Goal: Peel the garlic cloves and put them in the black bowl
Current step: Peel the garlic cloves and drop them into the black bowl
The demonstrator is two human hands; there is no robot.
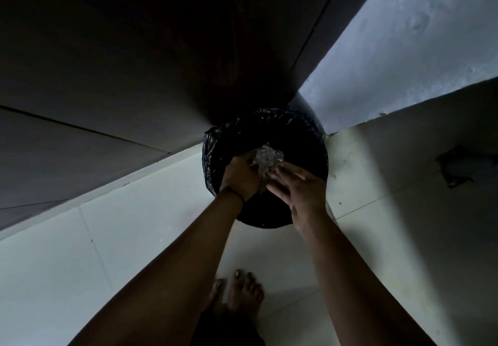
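The bag-lined bin (pixel 310 140) is wedged into a corner, with a dark panel (pixel 107 49) along its left and a pale wall (pixel 404 49) on its right. Open tiled floor (pixel 107 251) spreads in front, up to the bare feet (pixel 242 291). Over the bin's mouth, the left hand (pixel 239 175) cups a clump of pale papery skins (pixel 269 159), fingers curled round it. The right hand (pixel 299 186), fingers straight, touches the clump's side.

Lined bin (pixel 272 120): mouth open above, near half taken by left hand (pixel 239 177), right hand (pixel 299 189), peel clump (pixel 268 160). Dark panel (pixel 134 49), wall (pixel 404 49) close behind. Floor (pixel 390 210) free in front.
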